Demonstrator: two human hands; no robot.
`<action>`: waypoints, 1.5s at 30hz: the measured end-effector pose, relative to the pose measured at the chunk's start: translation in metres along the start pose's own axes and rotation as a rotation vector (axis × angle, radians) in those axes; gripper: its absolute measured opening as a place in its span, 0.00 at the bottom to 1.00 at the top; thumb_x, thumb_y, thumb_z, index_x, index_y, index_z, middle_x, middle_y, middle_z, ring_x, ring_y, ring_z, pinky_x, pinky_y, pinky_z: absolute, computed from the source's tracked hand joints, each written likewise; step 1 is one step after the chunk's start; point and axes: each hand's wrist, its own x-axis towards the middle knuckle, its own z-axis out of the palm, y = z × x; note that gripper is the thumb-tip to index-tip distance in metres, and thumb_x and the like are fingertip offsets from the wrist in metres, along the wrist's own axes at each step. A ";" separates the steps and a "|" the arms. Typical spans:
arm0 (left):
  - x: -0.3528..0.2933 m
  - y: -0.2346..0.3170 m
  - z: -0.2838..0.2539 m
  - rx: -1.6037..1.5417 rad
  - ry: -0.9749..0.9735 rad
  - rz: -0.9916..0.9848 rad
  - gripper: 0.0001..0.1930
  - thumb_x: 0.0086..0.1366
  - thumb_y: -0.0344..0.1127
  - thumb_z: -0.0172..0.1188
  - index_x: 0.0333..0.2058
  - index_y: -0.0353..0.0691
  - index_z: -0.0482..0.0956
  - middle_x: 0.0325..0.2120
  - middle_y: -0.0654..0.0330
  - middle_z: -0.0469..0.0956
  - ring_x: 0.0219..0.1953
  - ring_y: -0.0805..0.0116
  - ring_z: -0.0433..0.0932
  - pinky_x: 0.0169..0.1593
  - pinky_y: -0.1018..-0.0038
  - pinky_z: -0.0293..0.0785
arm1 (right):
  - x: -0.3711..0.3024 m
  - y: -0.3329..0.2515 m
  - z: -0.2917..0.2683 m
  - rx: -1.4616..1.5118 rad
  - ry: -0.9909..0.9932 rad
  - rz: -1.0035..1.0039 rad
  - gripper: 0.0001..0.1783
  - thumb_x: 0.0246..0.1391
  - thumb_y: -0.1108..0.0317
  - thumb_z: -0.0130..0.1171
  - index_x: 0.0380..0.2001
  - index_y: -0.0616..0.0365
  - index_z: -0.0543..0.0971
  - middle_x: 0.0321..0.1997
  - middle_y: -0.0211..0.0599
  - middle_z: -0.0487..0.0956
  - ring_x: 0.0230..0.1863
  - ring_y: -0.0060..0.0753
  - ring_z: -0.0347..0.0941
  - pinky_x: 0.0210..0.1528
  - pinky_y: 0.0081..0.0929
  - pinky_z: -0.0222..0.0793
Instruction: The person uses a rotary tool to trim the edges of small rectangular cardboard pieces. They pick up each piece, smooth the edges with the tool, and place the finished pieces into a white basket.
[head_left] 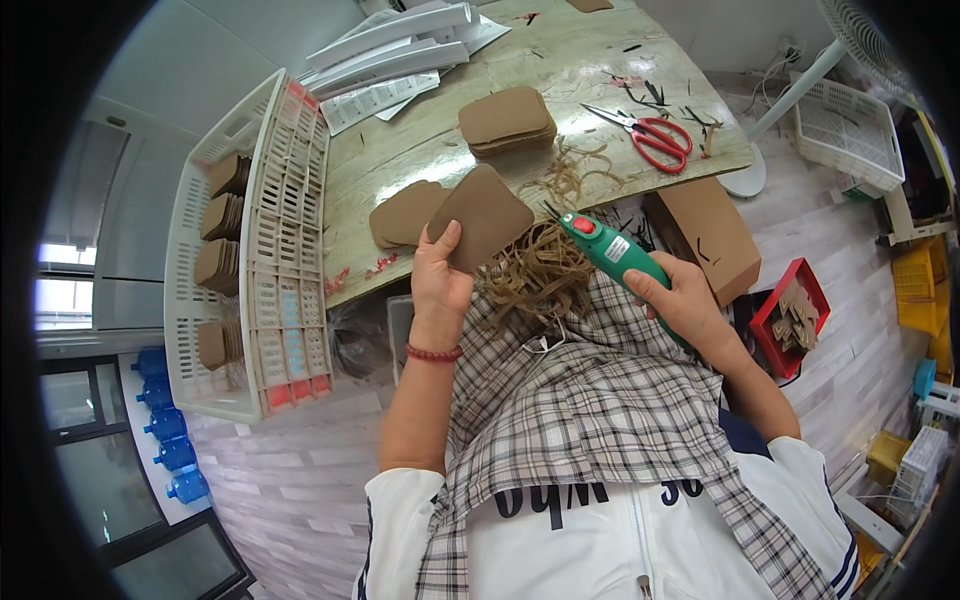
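Jacket (570, 560); brown panel (488, 215) in left grip (442, 275)

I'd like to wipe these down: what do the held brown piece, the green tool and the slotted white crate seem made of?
Brown piece: perhaps leather or imitation leather; smooth, fairly matte face, though any grain is too fine to tell.
Green tool: casing probably hard plastic, going by its rounded shape and slight sheen.
White crate: most likely moulded plastic, low-gloss, judging by its regular slots.

1 green tool (603, 243) | 1 scissors (632, 123) | 5 blue jugs (168, 424) (those visible)
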 end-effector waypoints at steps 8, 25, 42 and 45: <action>0.029 0.052 -0.026 0.263 0.030 0.142 0.15 0.62 0.22 0.57 0.48 0.35 0.72 0.45 0.54 0.77 0.48 0.61 0.76 0.55 0.64 0.73 | -0.001 -0.011 -0.003 -0.020 0.021 0.027 0.19 0.57 0.54 0.61 0.32 0.63 0.77 0.20 0.26 0.73 0.19 0.14 0.67 0.22 0.17 0.64; 0.151 0.061 0.000 1.933 -0.213 0.998 0.24 0.56 0.39 0.64 0.51 0.40 0.74 0.52 0.51 0.73 0.58 0.50 0.66 0.59 0.57 0.61 | 0.008 0.011 -0.006 0.001 0.057 -0.001 0.19 0.56 0.54 0.62 0.32 0.63 0.77 0.19 0.27 0.73 0.19 0.15 0.67 0.22 0.20 0.63; 0.151 0.038 0.052 1.408 -0.108 0.418 0.19 0.47 0.30 0.71 0.36 0.36 0.72 0.35 0.57 0.76 0.39 0.62 0.76 0.43 0.70 0.73 | 0.008 0.005 -0.006 -0.027 0.097 -0.027 0.19 0.56 0.54 0.62 0.29 0.63 0.76 0.17 0.28 0.73 0.18 0.17 0.67 0.22 0.21 0.63; 0.109 0.030 0.053 0.587 -0.150 0.238 0.12 0.60 0.21 0.61 0.43 0.34 0.73 0.45 0.58 0.77 0.47 0.64 0.77 0.50 0.70 0.75 | 0.010 -0.002 -0.004 -0.001 0.106 -0.029 0.19 0.56 0.54 0.61 0.29 0.63 0.76 0.17 0.28 0.72 0.19 0.16 0.67 0.22 0.21 0.63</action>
